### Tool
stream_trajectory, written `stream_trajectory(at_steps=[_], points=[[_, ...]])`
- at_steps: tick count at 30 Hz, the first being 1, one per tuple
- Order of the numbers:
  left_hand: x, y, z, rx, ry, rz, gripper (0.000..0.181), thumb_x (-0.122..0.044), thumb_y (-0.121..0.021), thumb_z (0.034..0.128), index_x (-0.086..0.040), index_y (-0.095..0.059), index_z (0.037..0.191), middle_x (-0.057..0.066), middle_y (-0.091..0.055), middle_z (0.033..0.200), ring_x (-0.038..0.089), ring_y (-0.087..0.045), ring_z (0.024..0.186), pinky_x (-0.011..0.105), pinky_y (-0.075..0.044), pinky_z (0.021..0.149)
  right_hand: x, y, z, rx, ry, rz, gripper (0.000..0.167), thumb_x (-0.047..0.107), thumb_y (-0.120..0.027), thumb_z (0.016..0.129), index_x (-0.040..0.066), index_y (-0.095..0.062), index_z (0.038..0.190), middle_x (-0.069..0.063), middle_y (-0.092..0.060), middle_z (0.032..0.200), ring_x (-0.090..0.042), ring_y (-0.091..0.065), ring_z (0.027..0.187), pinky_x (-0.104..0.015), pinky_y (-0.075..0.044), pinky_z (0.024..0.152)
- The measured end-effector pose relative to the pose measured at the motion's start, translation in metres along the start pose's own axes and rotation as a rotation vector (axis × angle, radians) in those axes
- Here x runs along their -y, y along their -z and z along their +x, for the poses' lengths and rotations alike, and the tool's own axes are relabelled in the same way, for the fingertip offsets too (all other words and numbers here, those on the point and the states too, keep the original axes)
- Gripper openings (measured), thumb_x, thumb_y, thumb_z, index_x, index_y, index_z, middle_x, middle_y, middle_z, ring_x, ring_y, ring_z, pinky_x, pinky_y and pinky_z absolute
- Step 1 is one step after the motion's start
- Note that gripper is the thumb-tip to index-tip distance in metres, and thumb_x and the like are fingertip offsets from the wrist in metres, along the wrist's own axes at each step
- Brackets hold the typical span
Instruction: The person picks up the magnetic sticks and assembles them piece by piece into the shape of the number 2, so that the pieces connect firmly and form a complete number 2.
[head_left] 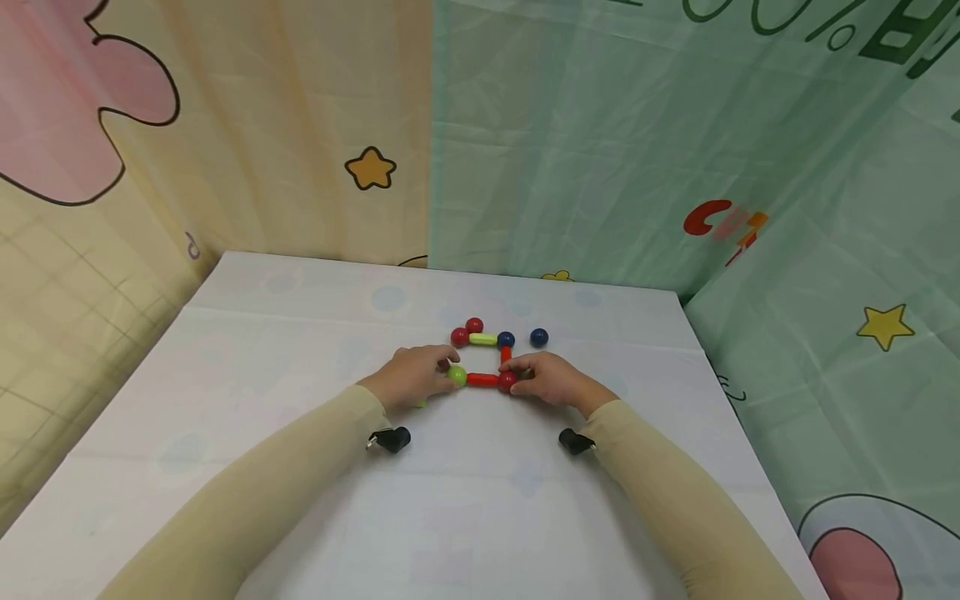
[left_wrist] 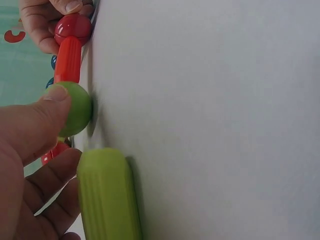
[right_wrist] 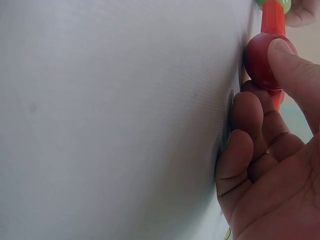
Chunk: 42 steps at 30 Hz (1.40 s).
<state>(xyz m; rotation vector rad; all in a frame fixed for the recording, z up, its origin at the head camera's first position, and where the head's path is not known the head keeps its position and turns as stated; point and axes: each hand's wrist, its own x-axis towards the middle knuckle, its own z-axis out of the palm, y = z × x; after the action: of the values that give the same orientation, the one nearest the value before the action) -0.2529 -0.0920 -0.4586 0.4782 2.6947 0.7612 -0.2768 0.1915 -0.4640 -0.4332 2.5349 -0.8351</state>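
Note:
My left hand (head_left: 412,375) pinches a green ball (head_left: 457,377) at the left end of a red rod (head_left: 482,380). At that rod's right end is a red ball (head_left: 507,382), which my right hand (head_left: 551,379) grips with its thumb (right_wrist: 282,47) against the side. From this ball a second red rod (head_left: 506,354) runs back to a blue ball (head_left: 506,340). A yellow-green rod (head_left: 483,339) links the blue ball to another red ball (head_left: 460,337). Beside my left fingers a loose yellow-green rod (left_wrist: 109,195) lies on the table, mostly hidden in the head view.
One more red ball (head_left: 474,326) touches or nearly touches the back-left red ball. A separate blue ball (head_left: 539,337) sits to the right on the white-covered table (head_left: 450,517). Printed curtains (head_left: 562,150) hang behind the table and at its sides.

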Motion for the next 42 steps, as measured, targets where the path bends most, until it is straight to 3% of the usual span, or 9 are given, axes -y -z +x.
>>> stream_trajectory(at_steps=[5,12,16,21,28,34,42], points=[[0.012,0.014,-0.007,-0.002,0.006,0.007,0.044,-0.036,-0.074,0.099,-0.022,-0.064,0.139,0.001,-0.069,0.133,0.027,-0.06,0.125,0.054,-0.042,0.114,0.001,0.0,0.001,-0.002,-0.007,-0.006,0.04,0.019,-0.078,0.096,0.025,-0.073,0.135,-0.001,-0.071,0.134,-0.02,-0.061,0.112,-0.038,-0.055,0.101],[0.036,0.036,-0.018,0.016,0.07,0.0,0.042,-0.034,-0.071,0.1009,-0.02,-0.065,0.14,0.004,-0.067,0.136,0.028,-0.059,0.121,0.05,-0.047,0.109,0.003,0.001,0.002,-0.007,-0.017,-0.009,0.041,0.02,-0.078,0.096,0.025,-0.072,0.137,-0.003,-0.071,0.133,-0.02,-0.062,0.112,-0.039,-0.055,0.101],[0.052,0.044,-0.023,0.022,0.063,0.041,0.042,-0.033,-0.07,0.1008,-0.018,-0.066,0.14,0.006,-0.068,0.134,0.027,-0.06,0.122,0.05,-0.047,0.11,0.004,0.002,0.003,-0.007,-0.019,-0.014,0.042,0.02,-0.079,0.096,0.025,-0.072,0.137,-0.004,-0.071,0.132,-0.021,-0.062,0.112,-0.039,-0.055,0.102],[0.066,0.05,-0.032,0.04,0.049,0.031,0.039,-0.029,-0.07,0.1,-0.016,-0.069,0.137,0.007,-0.069,0.129,0.028,-0.06,0.121,0.05,-0.046,0.111,0.004,0.002,0.005,-0.007,-0.025,-0.028,0.042,0.021,-0.078,0.096,0.026,-0.071,0.138,-0.004,-0.071,0.13,-0.021,-0.062,0.111,-0.039,-0.056,0.102],[0.079,0.049,-0.041,0.073,0.06,-0.013,0.039,-0.029,-0.075,0.097,-0.017,-0.071,0.134,0.002,-0.07,0.121,0.024,-0.06,0.118,0.049,-0.045,0.11,0.005,0.003,0.006,-0.012,-0.043,-0.028,0.042,0.022,-0.078,0.097,0.028,-0.071,0.138,-0.003,-0.07,0.133,-0.021,-0.06,0.111,-0.037,-0.056,0.098],[0.082,0.045,-0.043,0.071,0.065,-0.046,0.039,-0.025,-0.076,0.0966,-0.016,-0.071,0.134,0.0,-0.071,0.116,0.023,-0.061,0.114,0.048,-0.047,0.108,0.007,0.003,0.006,-0.02,-0.056,-0.025,0.043,0.022,-0.078,0.097,0.029,-0.07,0.139,-0.003,-0.07,0.13,-0.022,-0.059,0.109,-0.034,-0.055,0.094],[0.082,0.042,-0.044,0.055,0.057,-0.004,0.031,-0.023,-0.073,0.0989,-0.019,-0.074,0.13,-0.001,-0.072,0.118,0.023,-0.06,0.115,0.048,-0.047,0.107,0.008,0.002,0.008,-0.026,-0.057,-0.031,0.042,0.021,-0.078,0.097,0.03,-0.071,0.138,-0.002,-0.07,0.129,-0.022,-0.059,0.106,-0.032,-0.055,0.09]])
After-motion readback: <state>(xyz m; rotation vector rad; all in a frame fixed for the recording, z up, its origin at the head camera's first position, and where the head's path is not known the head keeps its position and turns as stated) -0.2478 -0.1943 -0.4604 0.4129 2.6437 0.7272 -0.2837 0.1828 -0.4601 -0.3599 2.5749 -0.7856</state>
